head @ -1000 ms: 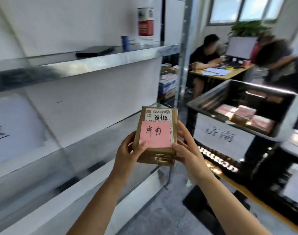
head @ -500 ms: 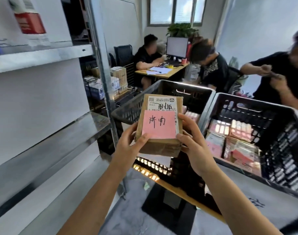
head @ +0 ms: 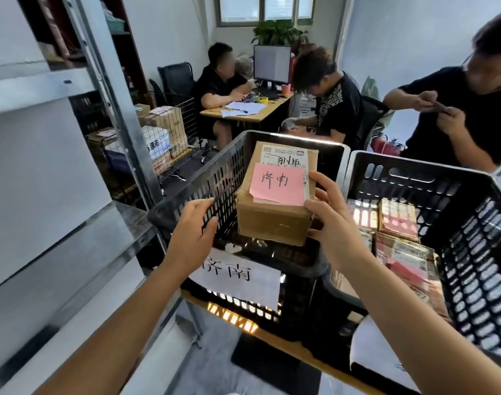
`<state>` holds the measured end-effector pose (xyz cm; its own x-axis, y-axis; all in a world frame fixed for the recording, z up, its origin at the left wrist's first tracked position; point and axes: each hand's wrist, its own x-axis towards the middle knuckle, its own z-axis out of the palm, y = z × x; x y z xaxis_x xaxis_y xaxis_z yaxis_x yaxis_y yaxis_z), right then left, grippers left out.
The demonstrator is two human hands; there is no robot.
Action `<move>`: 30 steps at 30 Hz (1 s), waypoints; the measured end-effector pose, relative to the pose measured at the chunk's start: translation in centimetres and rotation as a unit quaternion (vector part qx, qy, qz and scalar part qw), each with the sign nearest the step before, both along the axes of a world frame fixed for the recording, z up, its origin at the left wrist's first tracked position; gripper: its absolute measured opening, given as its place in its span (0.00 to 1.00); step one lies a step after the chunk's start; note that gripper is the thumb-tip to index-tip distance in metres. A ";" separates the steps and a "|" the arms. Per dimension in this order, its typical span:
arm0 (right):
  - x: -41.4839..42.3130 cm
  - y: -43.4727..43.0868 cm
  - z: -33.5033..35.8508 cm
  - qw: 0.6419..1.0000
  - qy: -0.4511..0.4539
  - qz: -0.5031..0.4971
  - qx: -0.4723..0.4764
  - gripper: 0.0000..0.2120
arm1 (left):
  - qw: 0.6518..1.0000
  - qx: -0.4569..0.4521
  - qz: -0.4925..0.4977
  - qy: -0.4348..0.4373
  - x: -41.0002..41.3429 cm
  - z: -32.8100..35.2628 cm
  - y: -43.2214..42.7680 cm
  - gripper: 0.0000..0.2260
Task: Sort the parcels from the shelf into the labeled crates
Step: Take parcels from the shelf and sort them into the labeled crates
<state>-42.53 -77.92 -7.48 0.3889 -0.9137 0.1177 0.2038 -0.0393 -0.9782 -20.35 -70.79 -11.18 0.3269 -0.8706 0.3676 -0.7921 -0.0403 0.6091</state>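
At centre frame stands the black crate (head: 226, 178); the parcel (head: 275, 220) hangs just over its opening, probably ready to drop in. Its right edge is gripped by the right hand (head: 334, 223). Lower left of the parcel, the left hand (head: 192, 232) is relaxed and holds nothing. The pink note (head: 277, 182) seems to match the label (head: 240, 276), hence this crate.

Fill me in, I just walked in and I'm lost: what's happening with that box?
A person is mid-sort. The right hand grips a box with a pink note over the left crate, whose paper label seems to bear the same characters as the note. The left hand is off the box, fingers relaxed by the crate's left wall. The right crate holds several parcels.
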 end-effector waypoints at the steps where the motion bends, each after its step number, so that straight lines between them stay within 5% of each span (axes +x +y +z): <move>1: 0.7 -0.8 -0.2 1.000 0.007 -0.008 0.009 0.20 | 1.000 0.006 -0.007 -0.013 0.8 0.0 -1.0 0.18; 11: 10.2 -7.4 -3.8 0.991 0.095 -0.036 0.085 0.17 | 0.957 0.125 -0.115 -0.234 10.2 0.4 -9.7 0.23; 25: 18.6 -10.9 -14.3 0.945 0.308 -0.099 0.043 0.19 | 0.955 0.167 -0.181 -0.165 13.7 -0.4 -14.4 0.26; 30: 20.4 -10.6 -16.3 0.950 0.273 -0.129 0.077 0.20 | 0.954 0.169 -0.184 -0.168 14.0 -0.6 -14.4 0.24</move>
<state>-22.13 -88.56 -23.79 0.1145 -0.9769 -0.1804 -0.3328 0.1334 -0.9335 -6.32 -85.17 -11.79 -0.1101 -0.9910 0.0759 -0.9389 0.1287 0.3192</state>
